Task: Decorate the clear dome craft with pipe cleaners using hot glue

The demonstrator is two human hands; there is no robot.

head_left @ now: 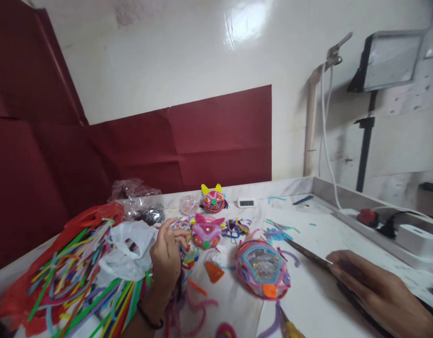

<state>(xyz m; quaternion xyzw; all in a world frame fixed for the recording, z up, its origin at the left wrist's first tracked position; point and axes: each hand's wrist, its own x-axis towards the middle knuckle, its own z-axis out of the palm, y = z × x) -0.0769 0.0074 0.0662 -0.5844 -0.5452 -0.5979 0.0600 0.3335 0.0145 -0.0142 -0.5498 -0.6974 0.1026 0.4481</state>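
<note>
My left hand [167,258] has its fingers apart, just left of a pink and purple pipe-cleaner animal face [206,231] with pink ears and a green nose. Nothing shows in its grasp. At the right, my right hand [375,291] grips a long dark pointed tool [308,253], blurred, its tip near blue pipe-cleaner scraps [278,233]. Between my hands sits a larger round piece [264,267] with a blue-edged clear window and an orange nose. A finished-looking face with yellow ears [213,201] stands behind them.
A red plastic bag [75,218] under many coloured pipe cleaners [72,281] and a white bag [128,244] fill the left. A small digital clock [246,203] stands at the back. A power strip [364,225] with a white charger [417,241] lies right; a yellow-handled tool [290,328] lies in front.
</note>
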